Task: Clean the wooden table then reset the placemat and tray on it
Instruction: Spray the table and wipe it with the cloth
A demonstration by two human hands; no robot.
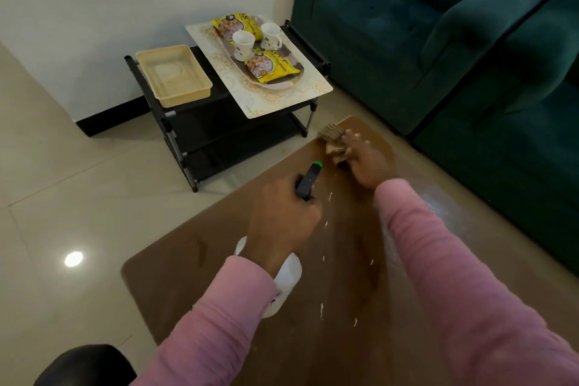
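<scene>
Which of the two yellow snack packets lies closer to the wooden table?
The packet at the near end of the tray, in front of both cups; the other packet lies behind them, toward the wall.

A home living room. Dark green velvet sofas (438, 34) stand along a glossy tiled floor (62, 197). Beside them, a low black rack (188, 135) carries a tray (260, 56) of mugs and snack packets.
</scene>
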